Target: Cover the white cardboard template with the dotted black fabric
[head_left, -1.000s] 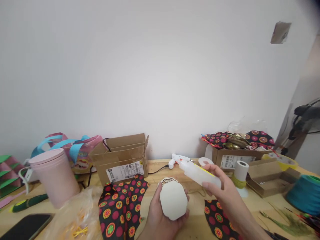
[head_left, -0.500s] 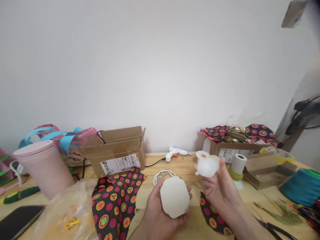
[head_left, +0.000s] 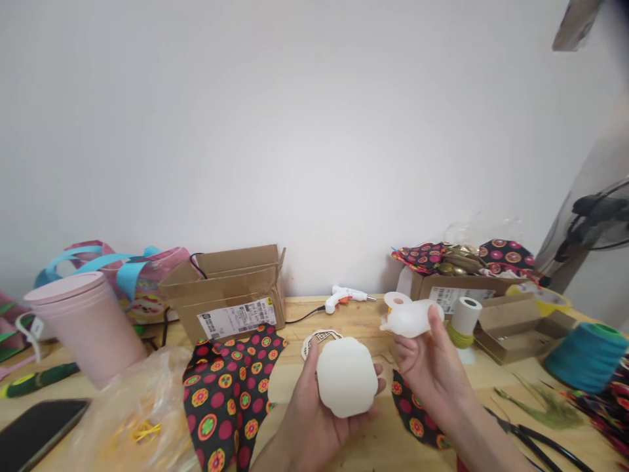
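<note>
My left hand (head_left: pixel 314 419) is palm up, with its fingers curled round a cream, scalloped flat piece (head_left: pixel 348 378) whose smooth face is towards me. In my right hand (head_left: pixel 432 370), thumb and fingers pinch a thin, translucent white sheet-like piece (head_left: pixel 410 319), bent and with a lobed edge. What it is made of I cannot tell. Just beyond my left hand lies a pale fretwork piece (head_left: pixel 319 339) with a cut-out lattice, partly covered by the cream piece. Dark patterned fabric (head_left: pixel 233 393) spreads to the left, and another scrap (head_left: pixel 417 419) shows under my right wrist.
A white glue gun (head_left: pixel 346 298) lies by the wall beside an open cardboard box (head_left: pixel 226 295). Left stand a pink tumbler (head_left: pixel 88 328) and a phone (head_left: pixel 39 432). On the right are a white roll (head_left: pixel 466 316), a teal thread cone (head_left: pixel 584 357) and black-handled scissors (head_left: pixel 535 439).
The white translucent piece has turned in my right hand and now appears flatter and wider. My left hand has tilted the cream piece slightly and moved it a little right.
</note>
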